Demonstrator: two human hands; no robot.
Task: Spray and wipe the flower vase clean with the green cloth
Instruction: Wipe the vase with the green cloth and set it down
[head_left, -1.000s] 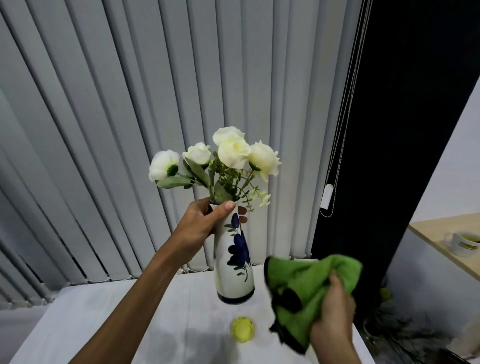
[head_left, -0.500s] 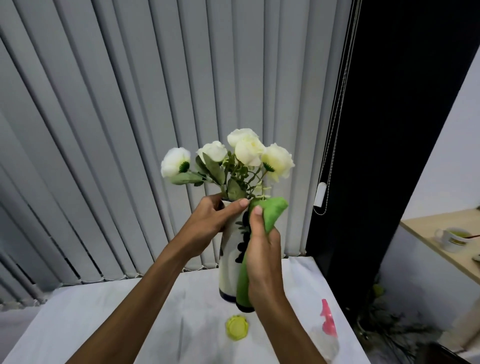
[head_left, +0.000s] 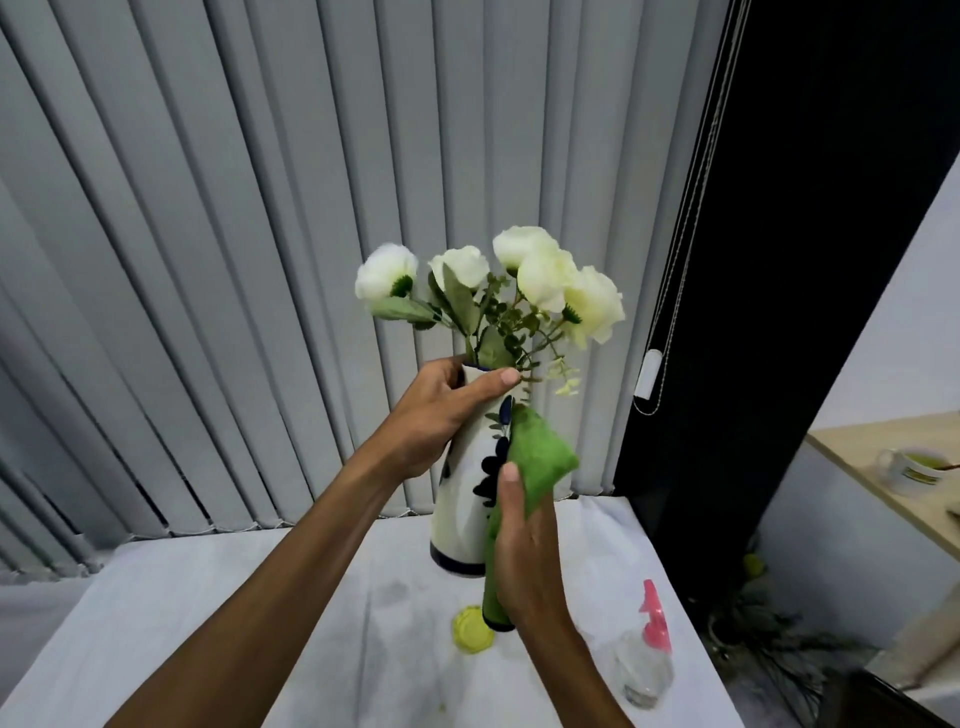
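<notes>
Head view: flower vase (head_left: 462, 499) held tilted above counter (head_left: 260, 623), neck clamped by left hand (head_left: 434, 415). Green cloth (head_left: 535, 457) pressed against vase side, gripped by right hand (head_left: 524, 556). Spray bottle (head_left: 647, 660) set down on counter: spraying judged done, wiping underway; far side judged left.

The scene is being lit evenly by soft, diffuse indoor light; no glare is being seen. Faint soft shadows are being cast on the white table (head_left: 218, 613). The vertical blinds (head_left: 234, 234) are being bowed outward by wide-angle distortion toward the edges. The dark panel (head_left: 810, 260) is being rendered almost black. The clear spray bottle (head_left: 647, 660) and the lower corners are being slightly blurred.
</notes>
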